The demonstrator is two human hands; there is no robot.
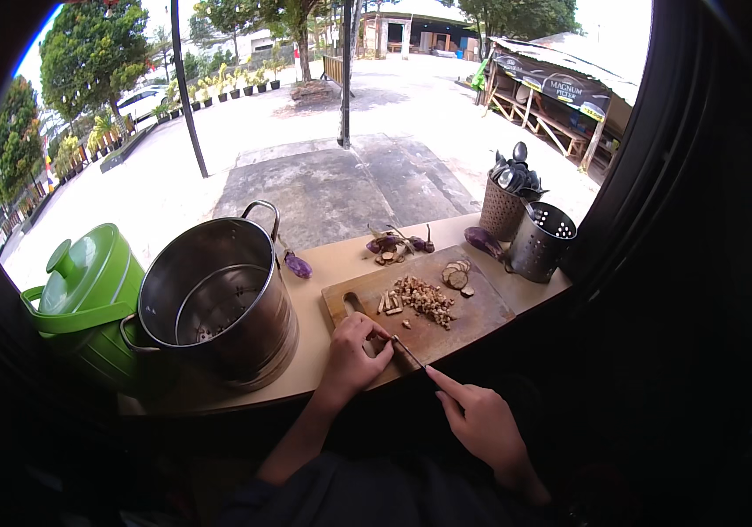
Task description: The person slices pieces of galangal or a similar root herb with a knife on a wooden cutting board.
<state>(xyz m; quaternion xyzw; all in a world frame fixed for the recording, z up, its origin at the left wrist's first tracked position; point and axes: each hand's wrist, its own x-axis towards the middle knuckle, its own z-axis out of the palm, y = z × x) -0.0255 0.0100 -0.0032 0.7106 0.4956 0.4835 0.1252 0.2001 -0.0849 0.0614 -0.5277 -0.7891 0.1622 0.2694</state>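
A wooden cutting board with a handle slot lies on the counter before me. On it are a heap of diced eggplant, a few cut strips and several round eggplant slices. My left hand rests over the board's near left part, thumb and fingertips pinched around a small pale piece, mostly hidden, that looks like eggplant. From the right, my right hand grips a knife, its handle covered by the fingers. The blade's tip end meets the piece beside my left fingertips.
Left stand a large steel pot and a green lidded bucket. Beyond the board lie eggplant tops, a purple eggplant piece and another eggplant. A spoon-filled holder and a perforated metal holder stand right.
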